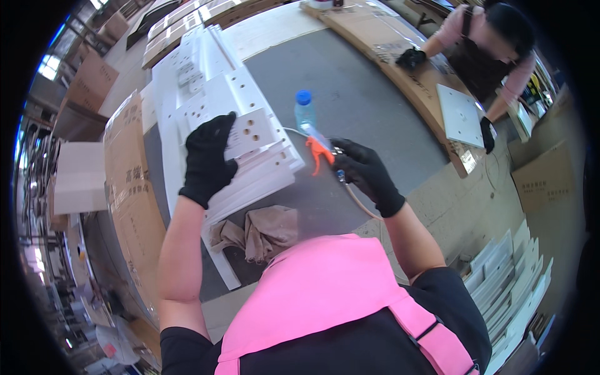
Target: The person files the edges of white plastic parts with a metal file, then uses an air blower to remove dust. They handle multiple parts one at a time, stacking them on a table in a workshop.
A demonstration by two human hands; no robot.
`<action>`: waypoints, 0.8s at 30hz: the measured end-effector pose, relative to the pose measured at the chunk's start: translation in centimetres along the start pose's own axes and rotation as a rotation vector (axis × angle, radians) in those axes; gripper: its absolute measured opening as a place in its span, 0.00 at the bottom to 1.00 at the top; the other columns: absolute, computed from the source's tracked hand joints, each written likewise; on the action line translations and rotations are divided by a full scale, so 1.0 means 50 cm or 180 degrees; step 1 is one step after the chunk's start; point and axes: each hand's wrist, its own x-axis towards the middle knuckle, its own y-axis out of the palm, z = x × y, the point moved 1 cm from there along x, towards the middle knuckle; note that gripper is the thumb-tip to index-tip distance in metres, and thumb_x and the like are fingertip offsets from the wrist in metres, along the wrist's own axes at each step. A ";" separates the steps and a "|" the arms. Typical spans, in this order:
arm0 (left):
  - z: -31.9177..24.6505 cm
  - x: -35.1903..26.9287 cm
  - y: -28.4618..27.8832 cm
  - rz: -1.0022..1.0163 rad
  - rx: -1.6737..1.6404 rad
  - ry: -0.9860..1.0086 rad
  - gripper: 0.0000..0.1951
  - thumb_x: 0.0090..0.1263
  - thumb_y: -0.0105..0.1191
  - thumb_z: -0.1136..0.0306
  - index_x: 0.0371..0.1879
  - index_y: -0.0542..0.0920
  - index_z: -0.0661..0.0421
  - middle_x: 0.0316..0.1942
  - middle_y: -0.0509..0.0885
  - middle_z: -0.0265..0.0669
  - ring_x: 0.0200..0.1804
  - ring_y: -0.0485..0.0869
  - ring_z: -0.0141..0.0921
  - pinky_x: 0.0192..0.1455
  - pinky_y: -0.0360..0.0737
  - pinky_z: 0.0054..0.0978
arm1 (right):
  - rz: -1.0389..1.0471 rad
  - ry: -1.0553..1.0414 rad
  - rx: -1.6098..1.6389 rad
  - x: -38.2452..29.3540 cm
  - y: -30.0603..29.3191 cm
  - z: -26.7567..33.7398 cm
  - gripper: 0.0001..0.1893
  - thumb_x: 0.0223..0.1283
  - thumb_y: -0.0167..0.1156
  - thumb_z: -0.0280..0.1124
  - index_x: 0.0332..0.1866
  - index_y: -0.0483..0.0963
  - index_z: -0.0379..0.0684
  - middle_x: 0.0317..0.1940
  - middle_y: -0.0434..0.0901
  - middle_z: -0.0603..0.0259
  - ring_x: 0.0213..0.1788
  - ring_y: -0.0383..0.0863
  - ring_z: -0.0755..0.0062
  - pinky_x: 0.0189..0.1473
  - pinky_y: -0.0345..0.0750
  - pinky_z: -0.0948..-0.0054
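My left hand (208, 157), in a black glove, grips the left edge of a small white panel (255, 124) with several round holes. That panel is over a stack of long white drilled boards (220, 96). In my right hand (363, 168), also gloved, is an orange air blow gun (320, 152). Its nozzle points up and left, towards the white boards, and a pale hose (361, 202) trails from its lower end. Just beyond the nozzle stands a clear plastic bottle with a blue cap (303, 97). A crumpled brown cloth (269, 229) lies close to my body.
The grey tabletop (347, 84) holds the boards. Along its right side lies a long cardboard carton (389, 42), with a co-worker's gloved hand (411, 58) on it and a white square panel (459, 115). Another carton (129, 187) stands left. White boards (511, 276) are stacked at lower right.
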 end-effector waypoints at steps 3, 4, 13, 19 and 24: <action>0.043 0.013 0.007 0.0381 0.0097 0.0000 0.42 0.45 0.59 0.74 0.70 0.69 0.47 0.63 0.75 0.40 0.67 0.70 0.43 0.72 0.62 0.43 | 0.0137 -0.0569 -0.0671 0.020 0.003 -0.014 0.20 0.67 0.58 0.35 0.60 0.76 0.38 0.36 0.83 0.63 0.36 0.81 0.76 0.41 0.77 0.73; 0.059 0.010 0.019 0.0398 0.0258 0.0110 0.42 0.46 0.58 0.74 0.70 0.69 0.47 0.65 0.74 0.41 0.69 0.69 0.43 0.74 0.61 0.43 | 0.0135 -0.0587 -0.0963 0.027 0.008 -0.018 0.20 0.67 0.57 0.35 0.59 0.77 0.38 0.36 0.84 0.60 0.37 0.83 0.73 0.43 0.78 0.71; 0.121 -0.043 0.085 0.0742 -0.0664 -0.0383 0.44 0.57 0.62 0.56 0.75 0.61 0.51 0.76 0.60 0.43 0.79 0.54 0.43 0.80 0.45 0.44 | 0.0149 -0.1248 -0.2574 0.138 0.094 0.009 0.14 0.63 0.58 0.40 0.41 0.82 0.41 0.26 0.82 0.52 0.31 0.84 0.53 0.35 0.78 0.62; 0.109 -0.048 0.084 0.0566 -0.0530 -0.0250 0.44 0.63 0.61 0.51 0.77 0.58 0.51 0.77 0.58 0.42 0.80 0.52 0.42 0.80 0.44 0.43 | -0.0053 -0.2009 -0.3634 0.250 0.180 0.027 0.11 0.62 0.58 0.41 0.36 0.82 0.47 0.28 0.83 0.57 0.30 0.84 0.54 0.33 0.79 0.59; 0.112 -0.053 0.092 0.0495 -0.0460 -0.0199 0.43 0.64 0.61 0.50 0.76 0.58 0.52 0.77 0.59 0.42 0.79 0.53 0.41 0.80 0.45 0.43 | 0.0193 -0.2223 -0.3989 0.254 0.189 0.015 0.10 0.62 0.58 0.40 0.34 0.81 0.47 0.26 0.82 0.59 0.29 0.84 0.57 0.32 0.79 0.60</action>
